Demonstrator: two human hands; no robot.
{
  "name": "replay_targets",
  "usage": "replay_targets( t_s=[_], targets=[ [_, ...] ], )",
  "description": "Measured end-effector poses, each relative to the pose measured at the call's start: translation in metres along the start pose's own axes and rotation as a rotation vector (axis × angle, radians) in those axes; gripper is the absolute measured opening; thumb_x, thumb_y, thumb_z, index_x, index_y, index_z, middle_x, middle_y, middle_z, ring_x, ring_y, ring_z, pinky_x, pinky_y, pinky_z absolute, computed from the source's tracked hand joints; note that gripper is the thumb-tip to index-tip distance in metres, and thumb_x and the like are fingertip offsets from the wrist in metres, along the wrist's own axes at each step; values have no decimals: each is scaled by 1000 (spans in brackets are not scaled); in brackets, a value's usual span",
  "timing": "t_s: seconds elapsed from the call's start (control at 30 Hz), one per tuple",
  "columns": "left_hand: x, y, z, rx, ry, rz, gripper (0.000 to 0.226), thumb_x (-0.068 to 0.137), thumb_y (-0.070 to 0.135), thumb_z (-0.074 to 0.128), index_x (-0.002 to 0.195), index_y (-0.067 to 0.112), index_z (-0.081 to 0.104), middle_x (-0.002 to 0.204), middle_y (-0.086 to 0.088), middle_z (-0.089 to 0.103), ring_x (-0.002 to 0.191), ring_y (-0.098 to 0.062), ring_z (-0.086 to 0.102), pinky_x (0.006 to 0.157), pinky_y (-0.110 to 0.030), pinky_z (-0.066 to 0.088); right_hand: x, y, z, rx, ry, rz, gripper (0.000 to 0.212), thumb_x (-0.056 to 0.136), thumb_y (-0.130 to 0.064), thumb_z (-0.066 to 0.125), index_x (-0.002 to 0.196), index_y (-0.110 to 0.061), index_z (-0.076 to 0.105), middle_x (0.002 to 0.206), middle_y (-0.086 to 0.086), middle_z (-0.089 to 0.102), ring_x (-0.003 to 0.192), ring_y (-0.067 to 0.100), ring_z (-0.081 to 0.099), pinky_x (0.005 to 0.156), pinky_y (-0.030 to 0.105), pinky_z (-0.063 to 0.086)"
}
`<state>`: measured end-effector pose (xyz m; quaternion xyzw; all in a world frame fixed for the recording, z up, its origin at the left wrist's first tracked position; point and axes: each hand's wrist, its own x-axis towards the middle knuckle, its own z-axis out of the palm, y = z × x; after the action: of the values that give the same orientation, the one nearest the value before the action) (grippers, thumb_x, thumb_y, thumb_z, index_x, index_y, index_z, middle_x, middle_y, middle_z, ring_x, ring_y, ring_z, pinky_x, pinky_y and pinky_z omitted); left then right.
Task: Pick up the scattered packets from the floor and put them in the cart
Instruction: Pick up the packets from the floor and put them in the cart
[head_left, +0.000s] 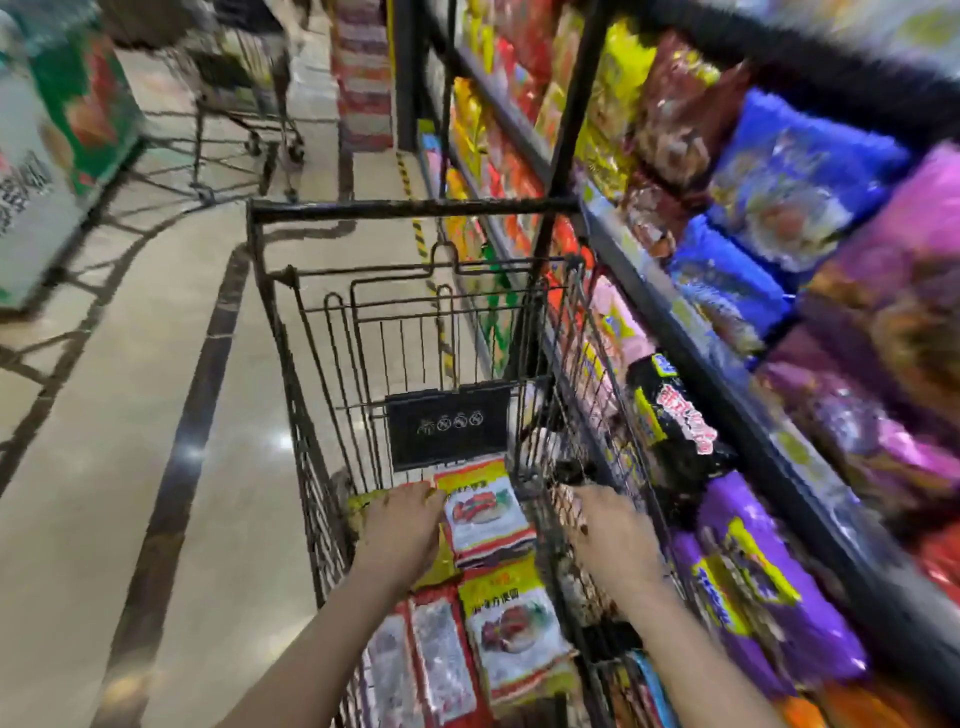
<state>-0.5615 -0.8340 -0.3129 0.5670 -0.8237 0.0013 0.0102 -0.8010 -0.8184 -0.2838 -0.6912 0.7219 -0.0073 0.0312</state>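
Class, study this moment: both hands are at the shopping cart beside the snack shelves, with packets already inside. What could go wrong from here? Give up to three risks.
1. The cart stands hard against the shelf, and the right hand is at that side wall; it may brush the black packet off the shelf.
2. The packets lie overlapping, so the left hand resting among them could shift the pile.
3. The frame is blurred; fast movement invites a missed drop.
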Motion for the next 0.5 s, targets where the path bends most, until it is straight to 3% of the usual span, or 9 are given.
replay_targets(
  t_s=[0.07,0.13,0.2,0.27,0.3,0.4,0.5],
  targets=[
    [-15,8,-17,0,52,125,55,23,22,89,75,18,72,66,-2,66,53,-22,65,44,-31,52,-45,7,-14,-29,94,63,48,37,-24,89,80,-16,70,68,5,65,59,28,66,45,35,51],
    [-32,23,-35,-24,82,234,52,26,21,88,75,17,71,62,-3,64,50,-24,63,40,-27,48,-97,13,-32,-65,103,155,52,29,-28,90,75,-17,69,64,5,63,54,26,64,41,30,49],
    [-49,43,-56,-25,142,379,38,40,25,83,75,15,69,63,-5,62,52,-26,63,42,-27,49,-153,16,-58,-59,66,257,46,45,-33,87,83,-16,69,76,7,66,69,29,67,51,33,52],
    [-68,73,-78,-46,204,502,23,62,29,58,77,14,69,67,-5,62,57,-27,63,47,-32,52,-207,24,-79,4,96,418,42,69,-33,74,106,-14,65,102,11,66,97,33,63,73,39,53],
    [-77,91,-84,-48,231,569,30,64,29,46,78,16,69,69,-4,62,58,-26,63,49,-33,52,-238,28,-87,-28,141,474,45,69,-34,74,108,-14,64,102,10,65,98,33,63,74,38,52],
    [-111,161,-108,-94,309,799,35,64,29,38,90,17,58,74,-4,62,61,-26,63,51,-34,53,-336,42,-108,-121,240,599,59,28,-37,91,77,-16,68,66,5,62,56,24,64,41,30,47],
    [-165,244,-136,-115,405,1032,37,60,30,50,95,21,56,81,-2,65,66,-24,64,55,-35,52,-441,54,-123,-183,244,817,58,20,-36,91,67,-19,61,60,3,57,50,22,60,35,29,43]
  ],
)
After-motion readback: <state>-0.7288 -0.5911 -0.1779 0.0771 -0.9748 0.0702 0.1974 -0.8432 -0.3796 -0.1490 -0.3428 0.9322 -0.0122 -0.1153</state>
